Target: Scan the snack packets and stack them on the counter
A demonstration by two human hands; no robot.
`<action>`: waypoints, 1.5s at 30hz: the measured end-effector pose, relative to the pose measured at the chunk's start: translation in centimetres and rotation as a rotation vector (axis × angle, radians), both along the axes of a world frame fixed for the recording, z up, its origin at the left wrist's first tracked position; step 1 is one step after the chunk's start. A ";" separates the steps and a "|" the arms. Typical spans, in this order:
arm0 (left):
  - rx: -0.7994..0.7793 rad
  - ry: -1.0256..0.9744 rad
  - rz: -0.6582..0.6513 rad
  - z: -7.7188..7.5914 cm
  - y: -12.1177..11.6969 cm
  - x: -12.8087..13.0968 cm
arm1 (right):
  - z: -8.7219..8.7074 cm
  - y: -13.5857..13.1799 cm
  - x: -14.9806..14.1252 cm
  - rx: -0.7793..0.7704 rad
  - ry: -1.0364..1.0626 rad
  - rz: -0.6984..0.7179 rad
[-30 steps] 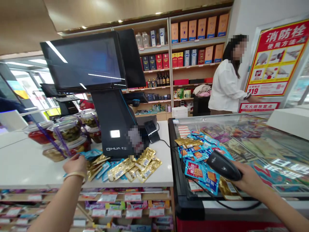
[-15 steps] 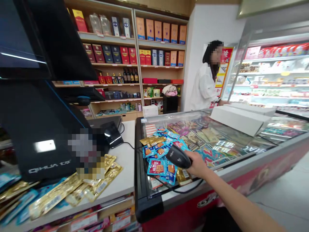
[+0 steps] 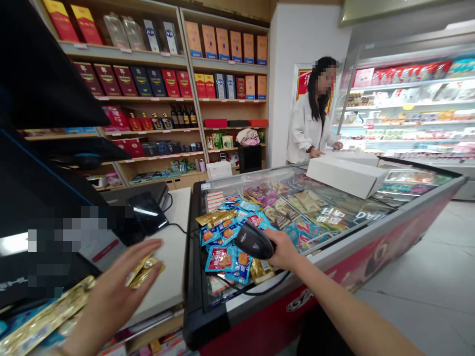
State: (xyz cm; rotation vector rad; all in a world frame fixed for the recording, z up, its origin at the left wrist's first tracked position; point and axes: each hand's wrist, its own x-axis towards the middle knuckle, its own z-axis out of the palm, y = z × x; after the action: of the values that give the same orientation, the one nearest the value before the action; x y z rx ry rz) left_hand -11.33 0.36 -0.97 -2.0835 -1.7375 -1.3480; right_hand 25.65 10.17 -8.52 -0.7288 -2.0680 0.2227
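My right hand (image 3: 285,250) is wrapped round a black handheld barcode scanner (image 3: 254,241), pointing it left over a pile of blue, red and gold snack packets (image 3: 226,237) on the glass lid of a chest freezer (image 3: 334,257). A black cable runs from the scanner across the freezer's front edge. My left hand (image 3: 117,286) hovers with fingers stretched out over gold snack packets (image 3: 144,271) on the white counter (image 3: 168,277), next to the black checkout terminal (image 3: 40,198).
A person in a white shirt (image 3: 310,129) stands at the freezer's far end beside a white box (image 3: 347,175). Wooden shelves of boxed goods and bottles (image 3: 178,89) line the back wall. An open cooler (image 3: 408,113) stands at the right, with grey floor (image 3: 426,287) beside it.
The view has swung right. My left hand has come back into view, open above the gold packets. The scanner stays in my right hand over the freezer packets.
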 end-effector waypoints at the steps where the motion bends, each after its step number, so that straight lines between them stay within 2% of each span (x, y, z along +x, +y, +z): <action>1: -0.049 0.110 -0.145 -1.0 0.7 1.8 | 0.1 -0.1 0.0 0.001 0.007 -0.001; 3: -0.132 0.254 -0.302 -3.1 2.3 5.0 | 0.2 -0.3 0.0 0.006 0.022 0.004; 4: -0.162 0.301 -0.329 -4.1 3.1 6.2 | 0.2 -0.3 0.1 0.011 0.029 0.008; 7: -0.241 0.387 -0.304 -6.4 5.0 8.1 | 0.2 -0.4 0.2 0.027 0.035 0.023; 10: -0.330 0.448 -0.255 -7.4 5.9 8.4 | 0.1 -0.4 0.5 0.018 0.007 0.039; 18: -0.480 0.546 -0.248 -5.6 5.9 10.3 | 0.1 -0.2 2.0 0.019 -0.090 0.025; 23: -0.523 0.453 -0.288 -5.1 6.0 10.3 | 0.4 -0.3 2.8 0.012 -0.143 0.015; 26: -0.535 0.368 -0.260 -4.5 6.1 10.1 | 0.6 -0.3 3.1 0.012 -0.146 0.012; 28: -0.517 0.299 -0.193 -3.9 6.3 9.9 | 0.6 -0.4 3.1 0.013 -0.141 0.013; 32: -0.430 0.024 -0.071 -2.6 6.4 9.7 | 0.7 -0.4 3.1 0.015 -0.155 0.016; 35: -0.447 -0.210 -0.080 -1.9 6.2 9.5 | 0.7 -0.4 3.0 0.019 -0.186 0.014; 37: -0.455 -0.291 -0.107 -1.5 6.0 9.4 | 0.8 -0.4 3.0 0.024 -0.207 0.013; 40: -0.440 -0.263 -0.129 -1.2 5.8 9.2 | 0.9 -0.3 2.8 0.023 -0.235 0.014; 45: -0.354 0.014 -0.051 -0.7 5.4 9.6 | 0.9 -0.3 2.3 -0.019 -0.278 0.016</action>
State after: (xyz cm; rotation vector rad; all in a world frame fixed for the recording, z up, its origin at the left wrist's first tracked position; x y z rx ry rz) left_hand -1.78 5.77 -1.70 -2.3180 -2.0563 -1.0986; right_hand 27.91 9.92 -7.60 -0.7913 -2.3384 0.1571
